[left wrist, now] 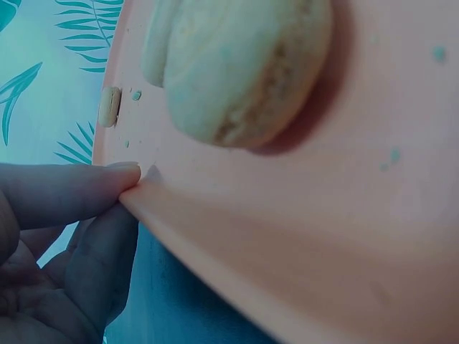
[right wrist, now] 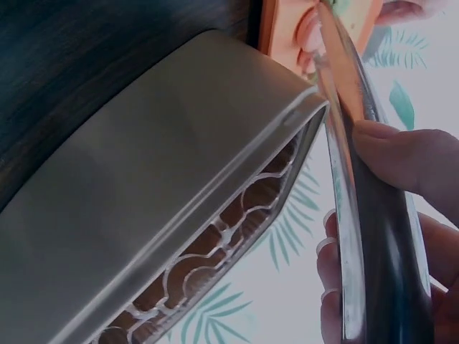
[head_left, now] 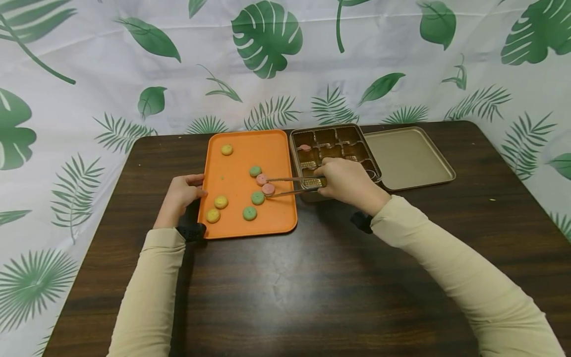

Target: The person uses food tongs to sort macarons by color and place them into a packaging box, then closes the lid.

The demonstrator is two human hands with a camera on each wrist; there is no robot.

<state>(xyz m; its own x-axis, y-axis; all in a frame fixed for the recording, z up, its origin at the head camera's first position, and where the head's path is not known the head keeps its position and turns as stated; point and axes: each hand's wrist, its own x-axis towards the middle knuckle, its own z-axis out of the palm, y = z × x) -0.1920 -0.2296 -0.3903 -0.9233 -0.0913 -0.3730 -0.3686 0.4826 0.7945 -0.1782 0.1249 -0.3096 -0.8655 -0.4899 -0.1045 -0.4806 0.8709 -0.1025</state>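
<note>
My left hand pinches the left rim of an orange tray, thumb on top and fingers beneath, as the left wrist view shows. In my right hand is a pair of metal tongs, reaching left over the tray with the arms spread. Their tips are at two pink macarons; whether they squeeze one cannot be told. Three green macarons lie close around the pink pair. Two yellow macarons sit near the tray's left front, and a third yellow macaron lies at the back left.
Right of the tray stands a brown-gold tin with a divided insert; something pink sits in its back left compartment. A flat gold lid lies beside it. Behind the dark wooden table hangs a leaf-print cloth.
</note>
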